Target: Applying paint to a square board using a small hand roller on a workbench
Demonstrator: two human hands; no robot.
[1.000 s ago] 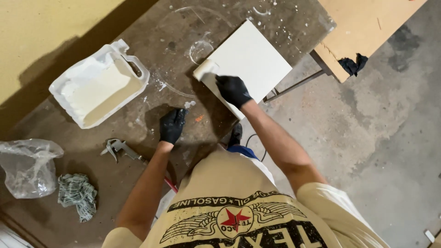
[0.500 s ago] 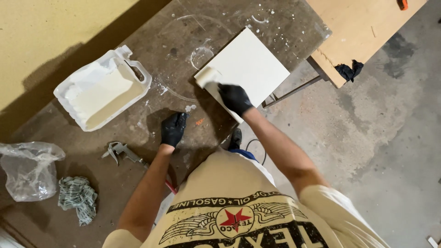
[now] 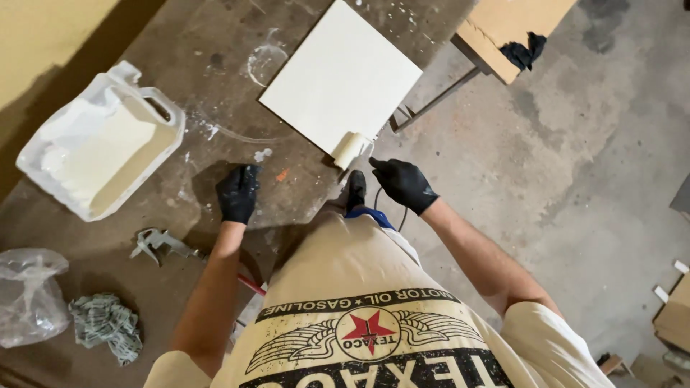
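A white square board (image 3: pixel 341 75) lies flat on a dark, paint-spattered table (image 3: pixel 215 43). My right hand (image 3: pixel 404 183), in a black glove, grips the handle of a small paint roller (image 3: pixel 350 149) whose cream sleeve rests at the board's near corner. My left hand (image 3: pixel 237 192), also black-gloved, presses on the tabletop near the table's front edge, holding nothing. A cut-open white plastic jug (image 3: pixel 100 158) with white paint inside sits to the left of the board.
A grey metal tool (image 3: pixel 159 243), a crumpled clear plastic bag (image 3: pixel 29 296) and a bunched grey-green rag (image 3: pixel 106 325) lie at the left. A tan wooden board (image 3: pixel 514 29) with a black cloth (image 3: pixel 523 52) stands at the upper right. Concrete floor (image 3: pixel 575 179) to the right.
My right hand has drawn the roller from the board's left edge toward the near corner, off to the right. The left hand stays planted on the table.
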